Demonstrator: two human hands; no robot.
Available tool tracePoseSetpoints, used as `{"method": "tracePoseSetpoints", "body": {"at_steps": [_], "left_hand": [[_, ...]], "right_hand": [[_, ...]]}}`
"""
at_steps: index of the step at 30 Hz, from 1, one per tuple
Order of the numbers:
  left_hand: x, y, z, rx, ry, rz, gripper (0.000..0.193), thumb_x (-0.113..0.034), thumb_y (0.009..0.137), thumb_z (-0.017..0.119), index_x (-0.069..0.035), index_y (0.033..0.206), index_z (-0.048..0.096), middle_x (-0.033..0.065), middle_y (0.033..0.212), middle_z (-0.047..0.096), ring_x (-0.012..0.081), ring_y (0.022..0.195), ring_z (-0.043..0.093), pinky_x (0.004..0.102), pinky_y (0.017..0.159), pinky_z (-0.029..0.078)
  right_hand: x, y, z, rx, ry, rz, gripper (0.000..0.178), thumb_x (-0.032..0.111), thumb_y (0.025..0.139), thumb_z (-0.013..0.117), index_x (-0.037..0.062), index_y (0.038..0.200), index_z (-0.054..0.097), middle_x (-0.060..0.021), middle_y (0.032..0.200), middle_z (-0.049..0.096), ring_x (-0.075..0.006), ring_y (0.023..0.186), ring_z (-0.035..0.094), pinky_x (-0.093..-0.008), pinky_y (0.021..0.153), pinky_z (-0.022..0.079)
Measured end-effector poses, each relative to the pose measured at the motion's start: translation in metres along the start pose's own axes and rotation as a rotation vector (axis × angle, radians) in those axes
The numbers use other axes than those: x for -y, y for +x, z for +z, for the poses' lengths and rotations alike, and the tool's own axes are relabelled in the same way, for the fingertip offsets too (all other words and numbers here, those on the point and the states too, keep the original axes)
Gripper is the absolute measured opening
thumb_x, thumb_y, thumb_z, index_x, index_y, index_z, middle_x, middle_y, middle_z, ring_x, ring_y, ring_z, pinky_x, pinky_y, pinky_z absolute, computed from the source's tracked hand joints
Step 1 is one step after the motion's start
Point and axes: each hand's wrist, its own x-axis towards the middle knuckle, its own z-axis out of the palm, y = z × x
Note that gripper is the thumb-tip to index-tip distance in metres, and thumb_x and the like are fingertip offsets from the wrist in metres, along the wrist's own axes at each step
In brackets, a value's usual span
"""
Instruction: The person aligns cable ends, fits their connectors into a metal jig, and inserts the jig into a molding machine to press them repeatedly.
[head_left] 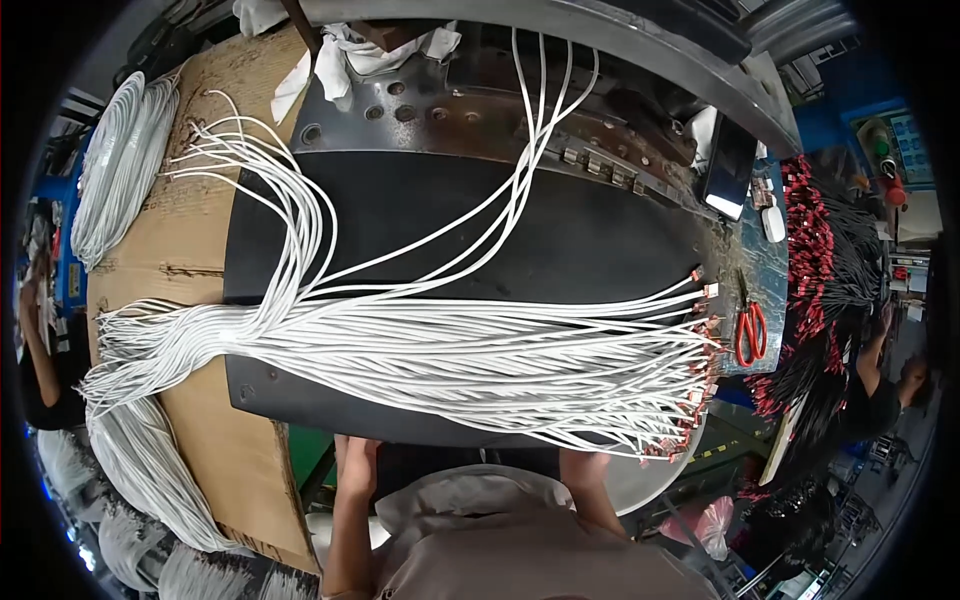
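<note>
A large bundle of white cables (450, 350) lies across a black board (400, 220), gathered tight at its left part. The cables' right ends carry small copper-coloured connectors (697, 397). Several cables bend away to the upper left, and a few run up toward the machine at the back. My left hand (357, 452) is at the board's near edge, left of centre. Farther right along that edge is my right hand (583, 466). The board hides the fingers of both hands, so whether they hold anything does not show.
Red-handled scissors (751, 333) and a phone (731, 167) lie at the right. Coiled white cables (122, 170) rest on cardboard (205, 400) at the left, with another white bundle (160, 470) nearer. Black cables with red ends (815, 250) hang right. A metal machine frame (600, 30) spans the back.
</note>
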Motion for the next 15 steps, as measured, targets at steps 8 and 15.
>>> {"method": "tracePoseSetpoints", "body": {"at_steps": [8, 15], "left_hand": [[0.004, 0.023, 0.020, -0.426, 0.232, 0.197, 0.056, -0.019, 0.103, 0.054, 0.006, 0.148, 0.032, 0.0143, 0.149, 0.041, 0.0235, 0.135, 0.040, 0.0366, 0.114, 0.031], [-0.009, 0.025, 0.019, -0.349, 0.309, 0.248, 0.065, -0.027, 0.103, 0.054, 0.003, 0.152, 0.024, 0.0128, 0.153, 0.037, 0.0237, 0.136, 0.044, 0.0361, 0.108, 0.040]], "right_hand": [[-0.007, 0.008, 0.020, 0.040, -0.024, -0.069, 0.063, 0.053, 0.103, 0.040, 0.0074, 0.146, 0.044, -0.0061, 0.146, 0.048, -0.0241, 0.134, 0.044, -0.0423, 0.114, 0.033], [-0.011, 0.023, 0.034, 0.223, 0.216, -0.080, 0.058, 0.048, 0.103, 0.042, 0.0070, 0.145, 0.044, -0.0067, 0.142, 0.051, -0.0233, 0.129, 0.048, -0.0372, 0.105, 0.040]]}}
